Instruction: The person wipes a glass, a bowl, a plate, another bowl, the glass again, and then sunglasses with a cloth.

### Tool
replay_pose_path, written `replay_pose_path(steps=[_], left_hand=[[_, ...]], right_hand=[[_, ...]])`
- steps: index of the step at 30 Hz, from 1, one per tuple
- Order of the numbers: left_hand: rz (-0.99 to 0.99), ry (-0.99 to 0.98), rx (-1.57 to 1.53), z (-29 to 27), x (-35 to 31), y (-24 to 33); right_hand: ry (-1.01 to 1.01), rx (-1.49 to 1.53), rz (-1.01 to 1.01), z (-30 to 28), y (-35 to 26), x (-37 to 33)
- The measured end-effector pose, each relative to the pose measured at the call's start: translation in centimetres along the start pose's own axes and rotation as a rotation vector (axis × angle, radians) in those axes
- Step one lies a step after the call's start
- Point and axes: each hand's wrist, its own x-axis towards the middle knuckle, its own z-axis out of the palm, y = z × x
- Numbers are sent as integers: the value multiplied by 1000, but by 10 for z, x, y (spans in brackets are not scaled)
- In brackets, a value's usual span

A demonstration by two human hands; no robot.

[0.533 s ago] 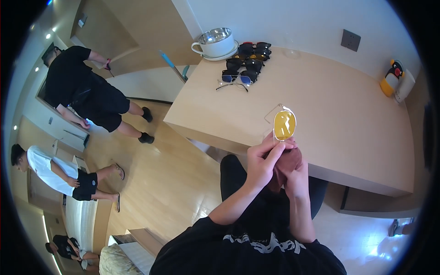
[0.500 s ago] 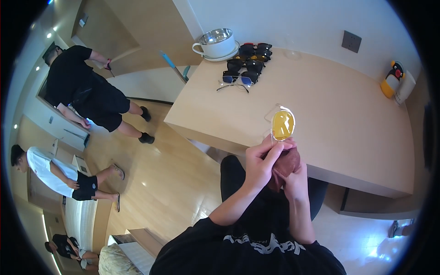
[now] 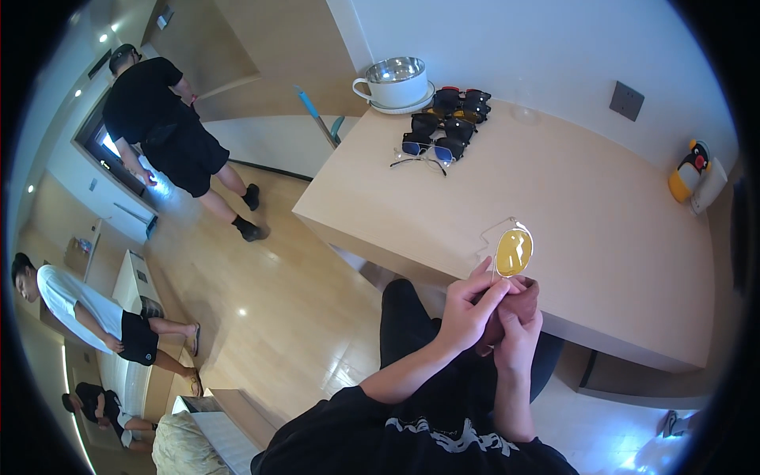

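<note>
Glasses with a yellow lens and thin pale frame (image 3: 514, 252) are upright on edge between my hands, above the desk's front edge. My left hand (image 3: 467, 314) pinches them near the bridge, fingers closed. My right hand (image 3: 518, 336) is closed on a reddish-brown cloth (image 3: 520, 303), which wraps the lower part of the glasses and hides the other lens. A thin temple arm reaches up left of the visible lens. Both hands touch each other around the cloth.
On the pale wooden desk (image 3: 586, 190) several sunglasses (image 3: 443, 127) lie in a row beside a white mug with a metal inside (image 3: 396, 81) on a saucer. A penguin figure (image 3: 690, 170) stands at the right. People (image 3: 162, 119) walk at the left; a blue-handled tool (image 3: 313, 111) leans behind the desk.
My hands, the glasses and the cloth have shifted down and slightly right in view. The whole scene has moved a little too. The people at the left have changed position.
</note>
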Motion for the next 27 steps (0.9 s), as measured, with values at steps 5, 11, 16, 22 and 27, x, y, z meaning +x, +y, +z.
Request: replay_pose_path(steps=[5, 11, 16, 22, 27], left_hand=[[96, 41, -50, 0, 6, 16], [363, 63, -429, -9, 4, 12], [103, 30, -451, -20, 8, 15], [-42, 43, -224, -38, 3, 4], [46, 78, -62, -47, 0, 10]], right_hand=[[-98, -225, -134, -14, 19, -7], [152, 12, -55, -19, 20, -14], [-47, 69, 95, 0, 24, -6], [-112, 123, 81, 7, 24, 1], [-186, 230, 95, 3, 13, 7]])
